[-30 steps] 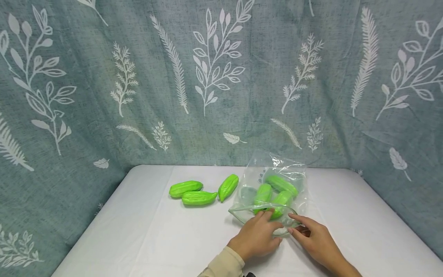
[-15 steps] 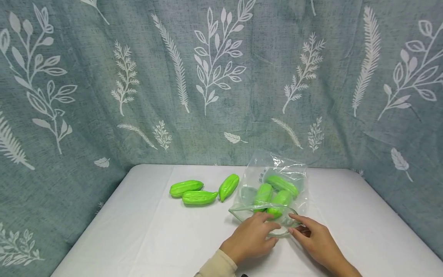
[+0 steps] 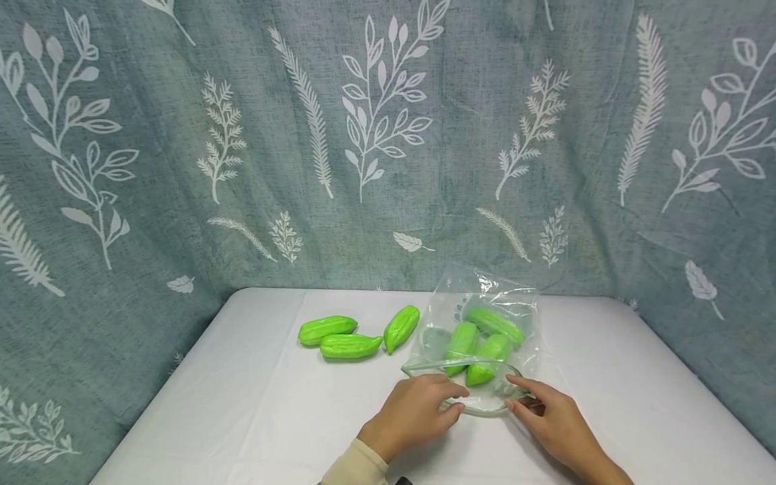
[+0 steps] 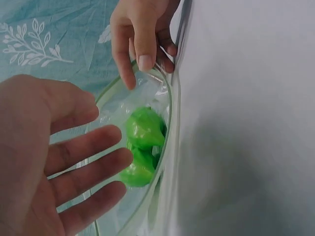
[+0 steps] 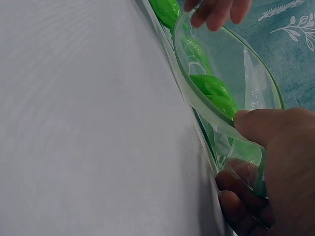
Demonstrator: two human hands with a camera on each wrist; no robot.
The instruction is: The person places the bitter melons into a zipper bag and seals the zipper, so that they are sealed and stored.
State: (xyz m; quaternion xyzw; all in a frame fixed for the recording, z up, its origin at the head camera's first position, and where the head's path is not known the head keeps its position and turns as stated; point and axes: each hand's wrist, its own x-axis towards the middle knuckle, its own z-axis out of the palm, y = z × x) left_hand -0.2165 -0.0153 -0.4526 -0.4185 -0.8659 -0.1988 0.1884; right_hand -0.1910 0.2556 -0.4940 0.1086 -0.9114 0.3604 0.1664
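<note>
A clear zip bag (image 3: 515,296) lies on the table with its mouth toward me, gaping in a loop. Inside rest three bright green, ridged, gourd-like pieces, one (image 3: 488,360) close to the mouth. At the right end of the loop my right hand (image 3: 548,417) pinches the rim, its thumb on the edge and fingers below in the right wrist view. My left hand (image 3: 412,411) is at the loop's near left side, holding nothing. In the left wrist view the fingers of the left hand (image 4: 59,162) are spread and relaxed beside the bag's opening.
Left of the bag, three more green gourd-like pieces lie on the white tablecloth (image 3: 273,404): one (image 3: 401,329) beside the bag, and a touching pair (image 3: 349,346) farther left. A leaf-patterned curtain (image 3: 376,229) rises behind the table and along both sides.
My left hand has drawn back from the bag's mouth, to the left and toward me, leaving the nearest green piece in full view. My right hand has stayed at the rim.
</note>
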